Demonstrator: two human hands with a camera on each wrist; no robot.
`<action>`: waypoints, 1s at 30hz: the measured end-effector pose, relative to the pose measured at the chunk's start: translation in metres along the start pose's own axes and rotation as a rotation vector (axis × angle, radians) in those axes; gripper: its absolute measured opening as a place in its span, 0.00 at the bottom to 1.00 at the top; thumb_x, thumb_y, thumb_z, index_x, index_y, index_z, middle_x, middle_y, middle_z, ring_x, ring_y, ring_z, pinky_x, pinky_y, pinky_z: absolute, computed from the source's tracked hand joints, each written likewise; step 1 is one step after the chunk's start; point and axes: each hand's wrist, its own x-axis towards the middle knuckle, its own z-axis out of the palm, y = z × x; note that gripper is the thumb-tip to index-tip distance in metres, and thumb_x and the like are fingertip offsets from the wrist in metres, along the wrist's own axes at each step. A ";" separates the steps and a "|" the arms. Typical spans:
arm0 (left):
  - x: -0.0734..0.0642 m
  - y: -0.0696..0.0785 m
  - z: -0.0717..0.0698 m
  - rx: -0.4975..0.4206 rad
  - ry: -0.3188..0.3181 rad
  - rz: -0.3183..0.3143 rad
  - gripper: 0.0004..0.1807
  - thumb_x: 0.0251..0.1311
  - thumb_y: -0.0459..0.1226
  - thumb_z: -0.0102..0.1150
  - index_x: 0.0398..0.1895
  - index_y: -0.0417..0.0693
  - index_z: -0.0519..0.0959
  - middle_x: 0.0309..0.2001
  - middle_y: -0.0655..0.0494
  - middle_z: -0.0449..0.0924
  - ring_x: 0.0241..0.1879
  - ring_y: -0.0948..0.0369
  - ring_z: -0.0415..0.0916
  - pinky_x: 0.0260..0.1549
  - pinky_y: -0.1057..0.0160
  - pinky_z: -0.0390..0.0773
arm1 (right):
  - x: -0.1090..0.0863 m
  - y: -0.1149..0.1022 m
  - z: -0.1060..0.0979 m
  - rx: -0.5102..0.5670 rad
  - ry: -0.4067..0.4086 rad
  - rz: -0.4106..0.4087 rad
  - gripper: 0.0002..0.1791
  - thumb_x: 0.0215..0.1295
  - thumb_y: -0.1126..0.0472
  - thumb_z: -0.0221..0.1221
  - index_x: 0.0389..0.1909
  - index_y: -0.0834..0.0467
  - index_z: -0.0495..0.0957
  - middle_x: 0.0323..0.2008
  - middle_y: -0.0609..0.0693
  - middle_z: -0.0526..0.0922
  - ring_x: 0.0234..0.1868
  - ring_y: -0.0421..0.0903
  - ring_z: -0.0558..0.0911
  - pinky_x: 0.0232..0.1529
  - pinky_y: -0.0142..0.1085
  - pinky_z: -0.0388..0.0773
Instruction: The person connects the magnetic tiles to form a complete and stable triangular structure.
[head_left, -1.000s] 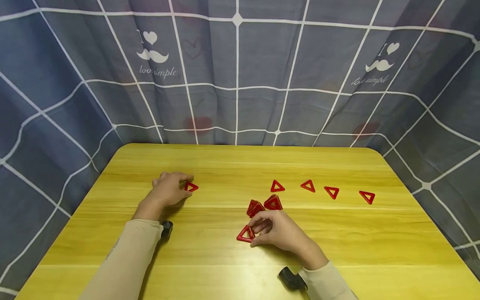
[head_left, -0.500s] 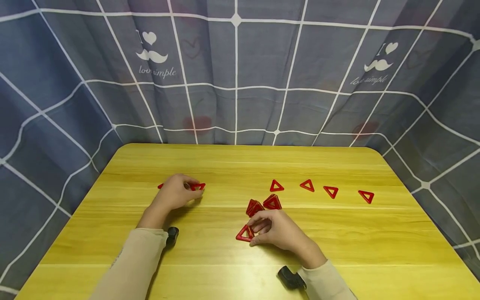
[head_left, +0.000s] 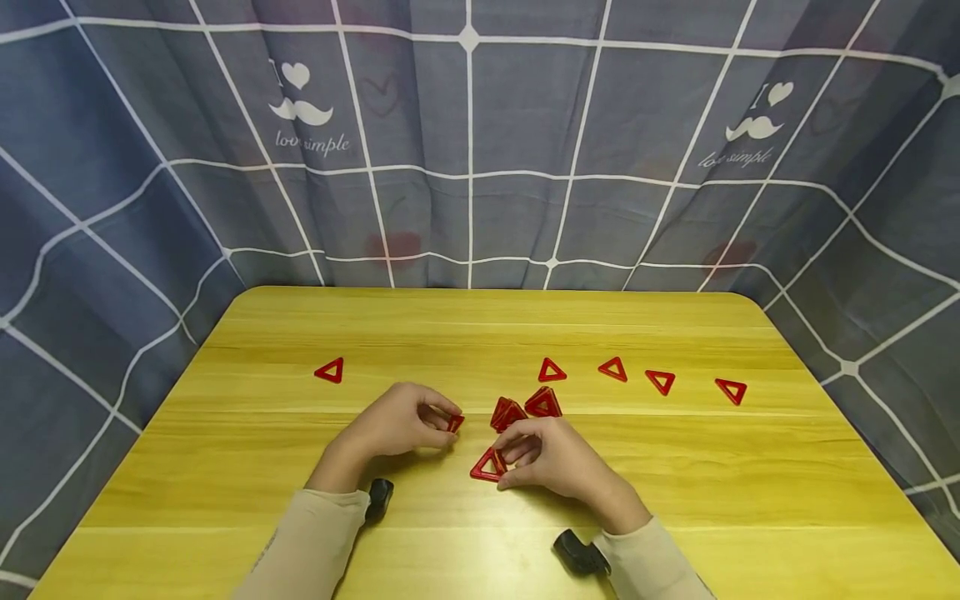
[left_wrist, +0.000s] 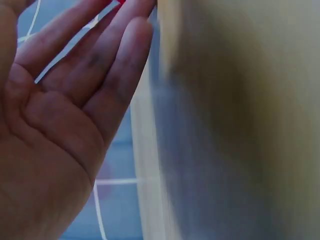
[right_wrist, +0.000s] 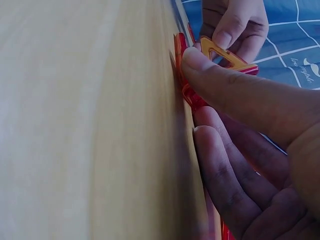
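In the head view my left hand (head_left: 401,423) pinches a small red triangular tile (head_left: 455,423) between thumb and fingers, just left of the right hand. Only a red speck shows at the fingertips in the left wrist view. My right hand (head_left: 555,462) holds red open-centred triangular tiles (head_left: 486,467) low over the wooden table, thumb on the near side. From the right wrist, a red tile (right_wrist: 181,65) lies along the tabletop at the fingertips. An orange-tinted triangular tile (right_wrist: 235,61) stands out above it, overlapping the left thumb. The right fingers partly hide these tiles.
Two red triangular pieces built of tiles (head_left: 508,414) (head_left: 543,402) stand just beyond my right hand. Several loose red triangles, such as one tile (head_left: 661,382), lie in a row at the right. Another tile (head_left: 330,371) lies far left. A grey checked curtain (head_left: 472,150) surrounds the table.
My left hand picked up the small tile at the left and brought it right and nearer, beside the right hand. The far-left tile is now uncovered. My right hand stays put.
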 end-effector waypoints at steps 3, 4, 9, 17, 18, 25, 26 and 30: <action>0.001 0.003 0.007 0.010 -0.041 0.054 0.15 0.53 0.34 0.75 0.45 0.44 0.87 0.39 0.58 0.85 0.37 0.62 0.82 0.38 0.64 0.81 | 0.000 0.000 0.000 0.000 0.002 -0.005 0.19 0.47 0.64 0.79 0.41 0.54 0.86 0.37 0.44 0.85 0.37 0.43 0.85 0.39 0.35 0.82; 0.001 0.004 0.009 0.021 -0.044 0.072 0.14 0.53 0.34 0.75 0.44 0.44 0.88 0.38 0.59 0.84 0.36 0.62 0.82 0.37 0.63 0.81 | 0.001 0.000 0.000 0.001 0.002 -0.006 0.19 0.47 0.64 0.79 0.41 0.54 0.86 0.37 0.43 0.85 0.37 0.43 0.85 0.39 0.35 0.82; 0.003 0.007 0.017 0.045 -0.078 0.126 0.13 0.53 0.31 0.73 0.44 0.45 0.87 0.33 0.59 0.82 0.32 0.62 0.78 0.33 0.63 0.80 | 0.001 0.002 0.001 -0.001 0.001 -0.013 0.19 0.47 0.64 0.79 0.41 0.53 0.86 0.37 0.43 0.85 0.37 0.42 0.85 0.39 0.35 0.82; 0.004 0.011 0.025 0.047 -0.162 0.130 0.14 0.53 0.31 0.72 0.45 0.49 0.86 0.32 0.61 0.82 0.31 0.63 0.79 0.32 0.63 0.80 | 0.002 0.004 0.000 -0.005 0.005 -0.021 0.18 0.47 0.63 0.79 0.41 0.53 0.86 0.35 0.42 0.85 0.37 0.43 0.86 0.39 0.35 0.82; 0.004 0.012 0.026 0.051 -0.166 0.128 0.14 0.53 0.31 0.72 0.45 0.50 0.86 0.31 0.62 0.82 0.31 0.63 0.79 0.32 0.63 0.81 | 0.002 0.004 0.000 -0.004 0.007 -0.021 0.18 0.47 0.63 0.79 0.41 0.53 0.86 0.34 0.42 0.85 0.37 0.43 0.86 0.39 0.35 0.82; 0.005 0.013 0.028 0.050 -0.192 0.097 0.12 0.54 0.31 0.72 0.41 0.51 0.85 0.31 0.63 0.82 0.32 0.62 0.80 0.32 0.64 0.80 | 0.002 0.004 0.000 0.022 0.004 -0.012 0.19 0.47 0.64 0.79 0.40 0.54 0.85 0.36 0.43 0.85 0.37 0.44 0.86 0.39 0.36 0.82; 0.005 0.013 0.029 0.051 -0.191 0.095 0.11 0.54 0.31 0.72 0.40 0.51 0.85 0.31 0.63 0.82 0.32 0.62 0.80 0.32 0.64 0.80 | 0.002 0.004 0.000 0.022 0.004 -0.010 0.19 0.46 0.64 0.80 0.40 0.54 0.85 0.36 0.44 0.85 0.37 0.44 0.86 0.39 0.36 0.82; 0.004 0.014 0.028 0.058 -0.192 0.095 0.10 0.54 0.32 0.72 0.40 0.49 0.86 0.30 0.64 0.82 0.31 0.63 0.80 0.32 0.64 0.80 | 0.001 0.003 0.000 0.014 0.006 0.000 0.19 0.46 0.63 0.80 0.40 0.54 0.85 0.36 0.44 0.84 0.37 0.44 0.85 0.39 0.36 0.82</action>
